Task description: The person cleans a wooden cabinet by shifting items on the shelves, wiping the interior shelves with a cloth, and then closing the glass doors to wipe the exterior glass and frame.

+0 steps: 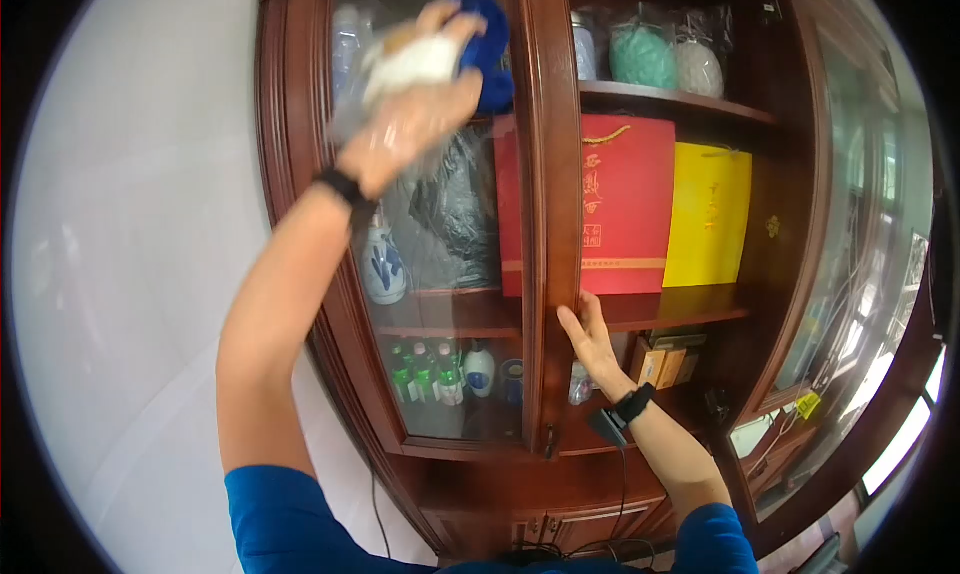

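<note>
High on the left, my left hand [415, 119] holds a blue cloth [490, 59] against the glass pane [440, 394] of a wooden cabinet door [548, 274]. Motion blurs this hand, and a whitish patch beside the blue may be part of the cloth. Lower down, my right hand [592, 349] grips the free edge of the same door, thumb on the front, with some fingers hidden. The door stands in front of the left part of the shelves. Behind the pane are green bottles [425, 374], a blue-and-white bottle [383, 264] and a dark plastic bag [460, 199].
A red gift bag [630, 204] and a yellow bag [712, 214] stand on the middle shelf. Wrapped jars [643, 54] fill the shelf above. Another glass door [850, 204] hangs open at right. A white wall [140, 254] is at left; cables [600, 546] lie below.
</note>
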Available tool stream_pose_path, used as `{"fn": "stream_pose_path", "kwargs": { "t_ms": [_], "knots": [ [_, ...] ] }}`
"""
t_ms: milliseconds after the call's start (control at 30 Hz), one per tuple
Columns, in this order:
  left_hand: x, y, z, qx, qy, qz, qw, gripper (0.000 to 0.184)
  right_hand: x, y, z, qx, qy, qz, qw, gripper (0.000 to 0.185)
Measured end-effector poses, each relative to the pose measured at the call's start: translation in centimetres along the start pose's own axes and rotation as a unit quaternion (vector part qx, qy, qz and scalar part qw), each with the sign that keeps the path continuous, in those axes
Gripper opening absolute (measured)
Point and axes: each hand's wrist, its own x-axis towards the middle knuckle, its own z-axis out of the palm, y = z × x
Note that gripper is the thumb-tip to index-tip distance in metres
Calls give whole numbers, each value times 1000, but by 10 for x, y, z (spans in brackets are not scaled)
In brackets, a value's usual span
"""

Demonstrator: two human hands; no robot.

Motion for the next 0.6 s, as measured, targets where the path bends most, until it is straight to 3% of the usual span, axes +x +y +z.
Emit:
{"fn": "stream_pose_path", "kwargs": {
  "t_ms": [33,67,100,167,233,267,300,367,433,467,500,533,600],
  "knots": [
    [21,-22,28,67,21,86,994,43,9,3,0,1,0,10,1000,59],
    [29,-33,45,16,5,95,995,44,13,-1,1,-19,2,39,999,60],
    [25,-35,66,11,-8,87,996,44,13,-3,0,-40,4,70,997,62],
    [14,-21,98,128,-23,58,990,47,13,0,-2,-77,11,64,995,63],
    [-11,-2,102,64,-88,-33,994,51,13,10,-4,-96,24,16,995,63],
    [-33,-8,120,104,30,55,993,47,16,9,-7,-87,25,20,996,64],
    [-75,3,117,76,0,58,995,50,15,-18,-5,-88,20,47,995,76],
    [-154,55,81,57,-161,12,985,53,19,-28,2,-127,75,120,982,88],
    [-245,92,59,69,-359,31,930,61,25,-20,1,-105,67,132,983,94],
    [-346,90,89,-186,-397,-69,896,74,32,-2,-2,-115,66,120,984,93],
    [-410,112,78,167,-420,168,876,80,36,5,-2,-125,63,108,984,92],
    [-432,115,50,276,-313,325,849,58,33,-6,0,-111,60,100,987,89],
    [-522,121,42,76,-441,306,841,66,34,6,-2,-114,53,87,988,86]
  ]
}}
